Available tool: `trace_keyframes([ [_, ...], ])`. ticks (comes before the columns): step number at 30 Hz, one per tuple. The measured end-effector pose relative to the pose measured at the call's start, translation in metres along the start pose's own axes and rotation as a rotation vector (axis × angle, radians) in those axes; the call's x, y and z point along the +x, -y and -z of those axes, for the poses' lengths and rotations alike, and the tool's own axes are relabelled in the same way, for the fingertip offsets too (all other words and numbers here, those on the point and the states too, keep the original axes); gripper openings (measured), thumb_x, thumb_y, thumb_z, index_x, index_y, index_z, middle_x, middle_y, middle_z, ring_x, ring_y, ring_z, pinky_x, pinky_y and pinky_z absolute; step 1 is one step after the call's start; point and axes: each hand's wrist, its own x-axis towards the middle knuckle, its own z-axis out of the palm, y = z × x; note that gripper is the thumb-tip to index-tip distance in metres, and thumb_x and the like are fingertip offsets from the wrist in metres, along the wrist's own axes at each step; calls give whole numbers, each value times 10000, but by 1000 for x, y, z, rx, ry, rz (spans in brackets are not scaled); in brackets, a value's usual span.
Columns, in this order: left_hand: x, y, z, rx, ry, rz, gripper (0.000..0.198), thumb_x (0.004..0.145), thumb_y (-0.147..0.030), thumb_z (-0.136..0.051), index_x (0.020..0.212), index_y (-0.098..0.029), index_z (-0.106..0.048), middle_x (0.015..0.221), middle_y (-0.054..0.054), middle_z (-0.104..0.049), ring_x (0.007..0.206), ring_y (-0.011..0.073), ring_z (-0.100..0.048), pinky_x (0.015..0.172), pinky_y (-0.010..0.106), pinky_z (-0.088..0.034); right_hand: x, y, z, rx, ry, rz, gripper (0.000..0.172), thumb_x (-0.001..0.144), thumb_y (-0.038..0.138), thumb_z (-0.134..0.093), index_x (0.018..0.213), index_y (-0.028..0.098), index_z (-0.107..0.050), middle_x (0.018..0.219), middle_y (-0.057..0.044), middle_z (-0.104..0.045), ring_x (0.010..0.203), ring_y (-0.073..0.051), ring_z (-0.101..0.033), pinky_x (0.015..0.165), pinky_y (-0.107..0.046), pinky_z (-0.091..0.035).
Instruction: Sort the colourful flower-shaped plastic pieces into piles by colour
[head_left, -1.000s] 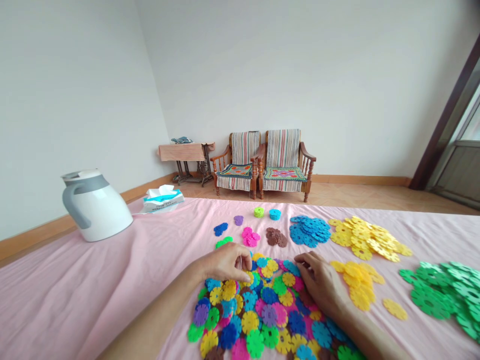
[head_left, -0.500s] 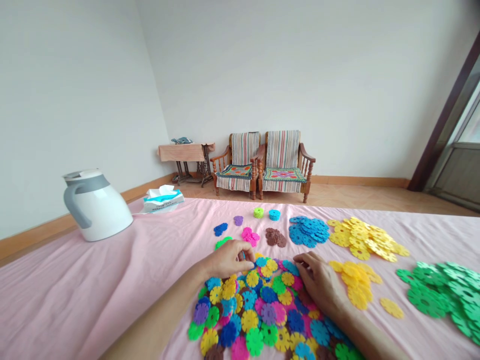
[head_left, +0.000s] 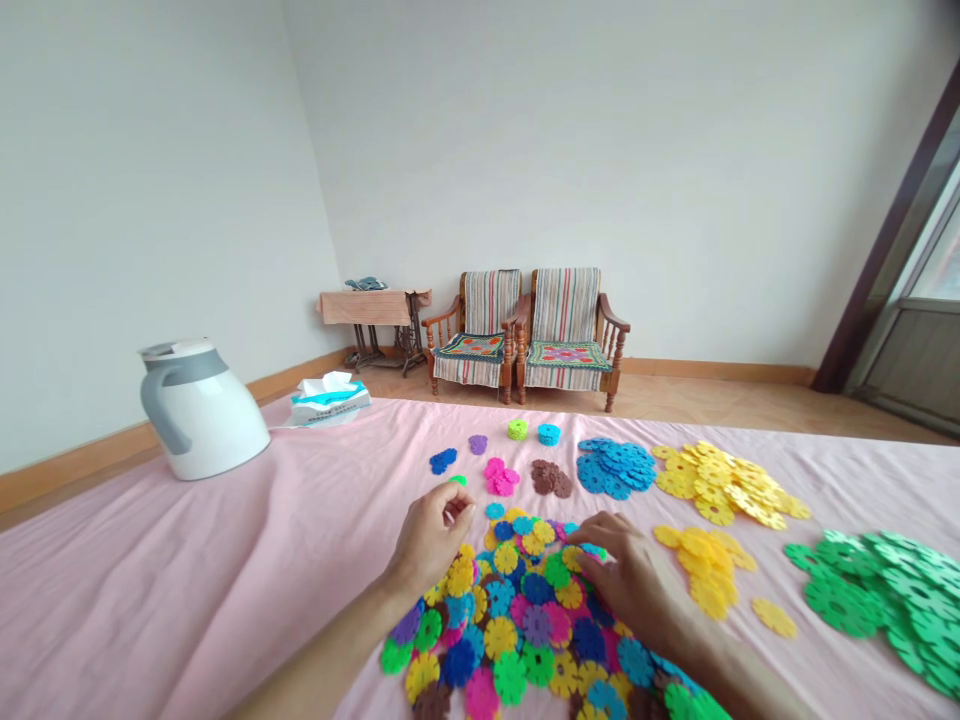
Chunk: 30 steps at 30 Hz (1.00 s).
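Note:
Heaped on the pink cloth is a mixed pile of colourful flower-shaped plastic discs. My left hand is above the pile's far left edge, thumb and forefinger pinched together; anything between them is hidden. Just beyond its knuckles a bit of a green disc shows. My right hand reaches over the pile's far right side, its fingers curved and thumb apart, near a bright green disc. A small blue-green disc shows between its thumb and forefinger; whether it is gripped is unclear.
Single-colour groups lie beyond: pink discs, brown discs, blue discs, yellow discs and green discs. A white jug and a tissue box stand left. Two wooden chairs are against the wall.
My left hand has moved left and nearer, away from the pile's far edge, uncovering a small blue disc. My right hand has shifted slightly left over the pile.

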Motion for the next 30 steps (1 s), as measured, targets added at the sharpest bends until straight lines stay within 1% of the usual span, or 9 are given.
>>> trace_keyframes([
  [3, -5, 5, -1, 6, -44, -26, 119, 792, -208, -498, 742, -175, -601, 712, 11, -650, 667, 138, -585, 637, 227, -433, -8, 12, -5, -110, 52, 20, 210, 851, 302, -491, 938, 262, -678, 996, -57, -641, 943, -219, -563, 861, -352, -413],
  [8, -8, 16, -5, 34, -77, -96, 117, 800, -177, -490, 760, -176, -600, 723, 3, -644, 666, 132, -580, 648, 229, -436, -12, 14, -9, -167, 58, 54, 240, 898, 281, -431, 901, 254, -669, 931, -59, -634, 885, -207, -561, 799, -336, -427],
  [13, -9, 22, -5, 70, -75, -185, 123, 803, -136, -489, 756, -181, -594, 720, -4, -615, 669, 125, -567, 646, 223, -436, -12, 8, -11, -188, -5, 91, 308, 938, 272, -369, 802, 228, -642, 869, -52, -638, 834, -188, -559, 765, -313, -424],
  [16, -9, 21, -2, 77, -84, -220, 131, 806, -124, -486, 761, -182, -594, 725, -2, -609, 680, 124, -566, 650, 221, -442, -11, -6, -3, -215, -106, 78, 316, 941, 287, -347, 825, 226, -635, 844, -53, -632, 808, -187, -559, 738, -308, -420],
  [19, -9, 19, 1, 67, -81, -230, 132, 806, -117, -489, 785, -182, -601, 746, 1, -615, 697, 126, -572, 660, 222, -451, -9, -31, 15, -288, -253, -30, 319, 925, 346, -355, 841, 220, -635, 802, -57, -621, 790, -201, -565, 715, -312, -413],
  [21, -9, 18, 1, 61, -69, -228, 131, 798, -107, -494, 780, -179, -602, 750, 2, -618, 692, 125, -573, 660, 223, -455, -9, -50, 30, -359, -283, -145, 323, 906, 368, -365, 795, 217, -628, 778, -59, -624, 780, -214, -576, 701, -318, -404],
  [25, -9, 16, 1, 66, -52, -233, 126, 797, -108, -499, 743, -176, -592, 723, -3, -609, 677, 125, -567, 655, 225, -452, -13, -75, 53, -478, -150, -336, 299, 871, 338, -374, 717, 236, -609, 765, -40, -661, 750, -221, -608, 643, -313, -380],
  [28, -10, 16, 0, 72, -43, -238, 126, 800, -109, -500, 751, -177, -594, 723, -5, -607, 679, 124, -563, 657, 225, -448, -17, -78, 62, -544, -58, -420, 302, 862, 344, -384, 686, 252, -613, 721, -22, -671, 740, -226, -621, 629, -316, -365],
  [30, -10, 17, 0, 75, -38, -241, 128, 800, -105, -499, 764, -179, -597, 734, -3, -609, 685, 124, -563, 660, 225, -447, -18, -76, 63, -617, -61, -422, 285, 853, 334, -397, 719, 259, -637, 757, -37, -680, 779, -246, -622, 651, -338, -364],
])
